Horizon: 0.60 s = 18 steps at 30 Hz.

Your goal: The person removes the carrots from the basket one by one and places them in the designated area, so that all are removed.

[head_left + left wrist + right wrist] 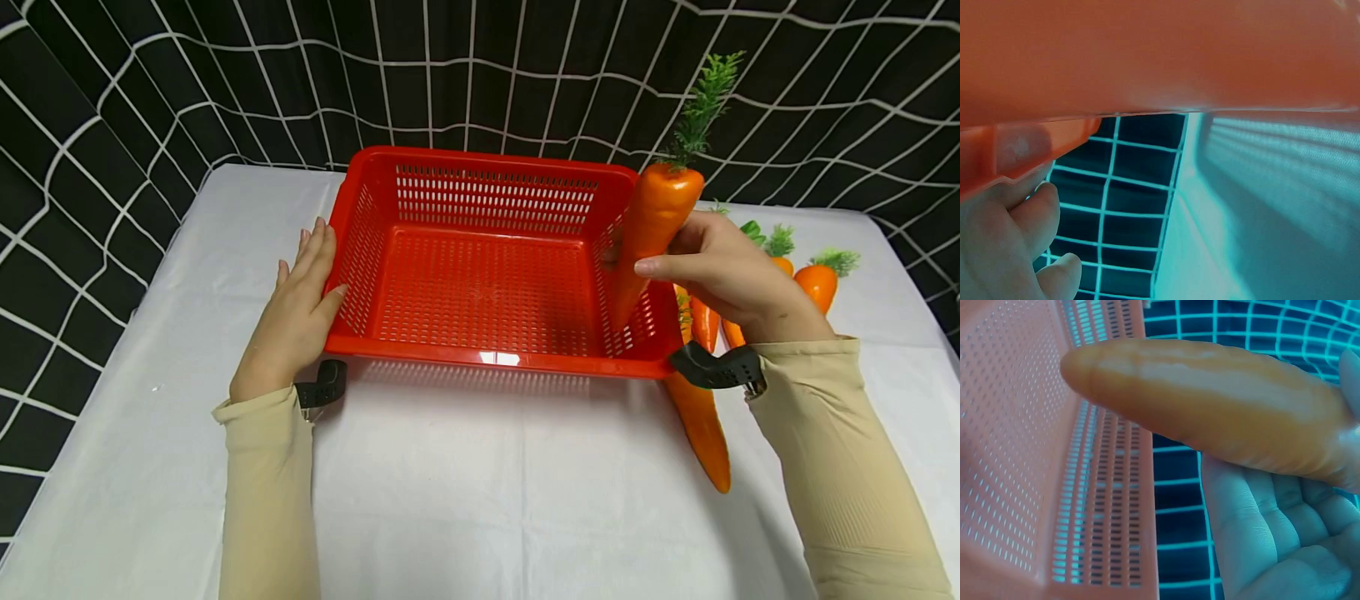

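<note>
A red plastic basket (420,352) with slotted walls stands on the table with nothing in it. My left hand (291,312) touches its left side with fairly straight fingers, and the left wrist view shows those fingers (1035,215) right at the basket's rim. Over the basket's right end, my right hand (731,267) holds an orange carrot (662,208) between thumb and fingers. The carrot's green leafy top points up, and its tapered tip dips inside the right wall. In the right wrist view the carrot (1204,400) crosses the basket's rim (1149,550).
Several more carrots lie right of the basket, partly hidden behind my right hand. One long carrot (701,433) points toward me, and another carrot (817,285) with a leafy top lies farther right. A white cloth (450,500) covers the table, with a black-and-white grid curtain (450,75) behind.
</note>
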{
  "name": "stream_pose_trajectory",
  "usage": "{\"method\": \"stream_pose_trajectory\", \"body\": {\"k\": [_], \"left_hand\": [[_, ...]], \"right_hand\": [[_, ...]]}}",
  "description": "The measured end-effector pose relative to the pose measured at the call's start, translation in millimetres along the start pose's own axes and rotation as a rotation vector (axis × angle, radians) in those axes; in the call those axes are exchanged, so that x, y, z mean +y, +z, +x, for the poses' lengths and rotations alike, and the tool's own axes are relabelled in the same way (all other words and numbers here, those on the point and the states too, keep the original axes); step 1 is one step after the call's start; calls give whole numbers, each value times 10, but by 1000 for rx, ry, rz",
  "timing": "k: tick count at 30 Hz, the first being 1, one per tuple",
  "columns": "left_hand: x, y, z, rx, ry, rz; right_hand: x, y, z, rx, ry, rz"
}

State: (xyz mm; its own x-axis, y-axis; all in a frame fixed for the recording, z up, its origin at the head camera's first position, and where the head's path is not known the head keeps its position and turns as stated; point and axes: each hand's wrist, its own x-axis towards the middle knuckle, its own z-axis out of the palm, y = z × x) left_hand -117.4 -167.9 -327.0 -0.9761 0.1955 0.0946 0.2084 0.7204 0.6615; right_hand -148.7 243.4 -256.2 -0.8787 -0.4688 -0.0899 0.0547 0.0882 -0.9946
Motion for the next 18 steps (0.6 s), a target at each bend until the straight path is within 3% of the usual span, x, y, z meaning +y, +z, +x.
{"method": "stream_pose_trajectory", "body": {"k": [11,18], "left_hand": [[12,10,-8,22,-20,4],[14,13,-7,23,-14,-2]], "right_hand": [[91,-176,-295,-41,-71,56],[108,-255,-429,3,-58,49]]}}
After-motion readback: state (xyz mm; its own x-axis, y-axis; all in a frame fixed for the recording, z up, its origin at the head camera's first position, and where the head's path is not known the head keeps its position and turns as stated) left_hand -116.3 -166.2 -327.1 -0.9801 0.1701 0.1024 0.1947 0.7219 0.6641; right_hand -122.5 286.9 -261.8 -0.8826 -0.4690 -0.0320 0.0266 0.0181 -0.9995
